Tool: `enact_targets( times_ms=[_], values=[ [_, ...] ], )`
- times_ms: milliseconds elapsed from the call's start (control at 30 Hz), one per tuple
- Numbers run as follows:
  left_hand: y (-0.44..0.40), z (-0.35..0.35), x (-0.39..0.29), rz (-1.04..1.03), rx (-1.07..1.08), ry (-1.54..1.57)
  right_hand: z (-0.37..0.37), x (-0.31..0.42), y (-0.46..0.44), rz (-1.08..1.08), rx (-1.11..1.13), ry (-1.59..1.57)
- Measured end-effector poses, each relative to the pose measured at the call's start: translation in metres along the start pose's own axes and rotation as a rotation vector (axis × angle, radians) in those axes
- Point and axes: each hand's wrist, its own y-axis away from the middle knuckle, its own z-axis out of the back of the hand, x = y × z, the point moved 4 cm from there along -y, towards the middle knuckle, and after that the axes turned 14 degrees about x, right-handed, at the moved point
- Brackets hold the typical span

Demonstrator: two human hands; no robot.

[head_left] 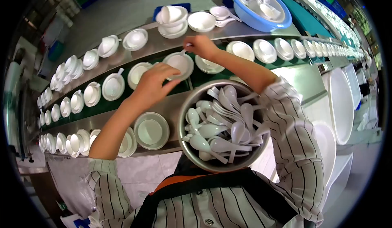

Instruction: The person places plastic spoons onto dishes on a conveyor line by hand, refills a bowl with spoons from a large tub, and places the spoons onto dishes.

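Note:
My right hand (pixel 201 47) pinches the handle of a white spoon (pixel 184 51) over a white bowl (pixel 183 67) on the green conveyor belt. Close to the same bowl's left side, my left hand (pixel 155 80) hovers with thumb and fingers apart and nothing visible between them. It partly covers the neighbouring bowl (pixel 136 74). In front of my body stands a large steel basin (pixel 182 124) heaped with loose white soup spoons (pixel 220 124). Further left on the belt, a stacked bowl set (pixel 113 87) has a spoon lying in it.
Stacked white bowls (pixel 171 18) line the steel ledge behind the belt, beside a blue tub (pixel 261 22) holding white pieces. More bowls (pixel 151 131) sit on the near ledge. The belt (pixel 196 80) carries bowl sets off both ways. Large white containers (pixel 341 105) stand at right.

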Motion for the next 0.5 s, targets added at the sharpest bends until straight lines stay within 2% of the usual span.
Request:
enact_targets(
  times_ms=[67, 100, 200, 267, 333, 367, 500],
  values=[
    [-0.006, -0.016, -0.036, -0.112, 0.114, 0.023, -0.010, 0.004, 0.005, 0.045, 0.130, 0.052],
    [-0.010, -0.025, -0.051, -0.157, 0.141, 0.049, 0.000, 0.017, 0.018, 0.056, 0.072, 0.113],
    [-0.027, -0.048, -0.076, -0.291, 0.178, 0.015, 0.051, 0.041, 0.069, 0.090, 0.048, -0.045],
    [-0.039, -0.063, -0.083, -0.368, 0.186, -0.081, 0.086, 0.066, 0.122, -0.085, 0.410, -0.072],
    [-0.051, -0.078, -0.086, -0.422, 0.200, -0.209, 0.096, 0.085, 0.176, -0.036, 0.589, 0.119],
    [-0.056, -0.080, -0.087, -0.485, 0.173, -0.202, 0.096, 0.093, 0.197, -0.040, 0.554, 0.221],
    [-0.059, -0.073, -0.098, -0.550, 0.301, -0.226, 0.114, 0.119, 0.226, -0.081, 0.458, 0.474]
  ],
)
